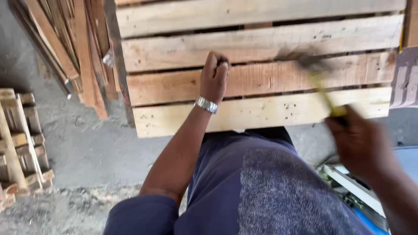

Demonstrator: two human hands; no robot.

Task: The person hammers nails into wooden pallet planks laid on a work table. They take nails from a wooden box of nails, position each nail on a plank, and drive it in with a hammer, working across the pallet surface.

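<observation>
We have a slatted pallet of pale and reddish rough-sawn planks (261, 65) lying across the frame in front of us, its near edge just above our lap. Our left hand (214, 76) is curled tight into a fist, fingers together, pressed down on the reddish middle plank; whether it pinches a nail we cannot tell. Our right hand (359, 141) is clamped round the yellow-handled hammer (320, 78), whose dark head is blurred in mid-swing over the same plank, apart from the left fist. We judge this to be the nailing step, a blow in flight. The coming move calls for a square strike that lands clear of the left knuckles. A silver metal watch (206, 105) circles the left wrist. Farther out, loose brown timber strips (65, 48) lean at upper left, and a stack of small wooden pallets (19, 143) stands on the grey concrete floor (91, 143).
</observation>
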